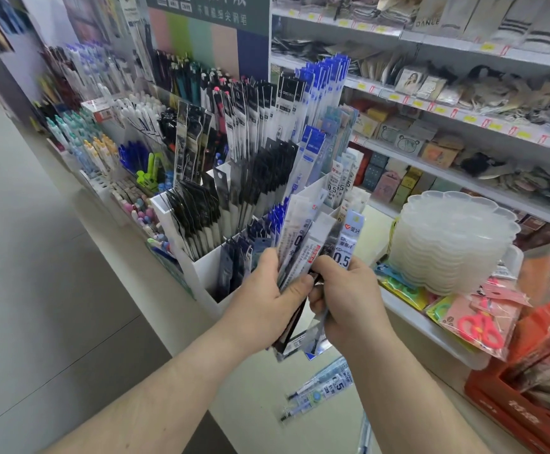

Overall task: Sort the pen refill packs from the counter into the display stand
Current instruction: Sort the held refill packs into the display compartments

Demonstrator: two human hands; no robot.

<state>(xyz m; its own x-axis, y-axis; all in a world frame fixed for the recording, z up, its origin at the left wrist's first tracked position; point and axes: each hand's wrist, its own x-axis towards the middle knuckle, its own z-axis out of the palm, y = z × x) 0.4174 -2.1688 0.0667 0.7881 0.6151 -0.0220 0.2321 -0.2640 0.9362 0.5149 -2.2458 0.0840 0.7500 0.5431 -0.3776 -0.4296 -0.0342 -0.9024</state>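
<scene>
Both hands were clamped on one fanned bunch of refill packs (303, 257), left hand (267, 296) at 9 o'clock of it, right hand (349, 299) at 3, white display stand (201, 273) at 11.

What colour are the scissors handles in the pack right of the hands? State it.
Bright red-pink handles on the scissors, in a clear pack; seen in the head view.

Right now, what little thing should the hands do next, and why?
Probably the right hand should slide one pack out of the fanned bunch of refill packs that both hands grip, the left hand steadying it. The display stand sits just ahead, and more packs wait on the counter.
</scene>
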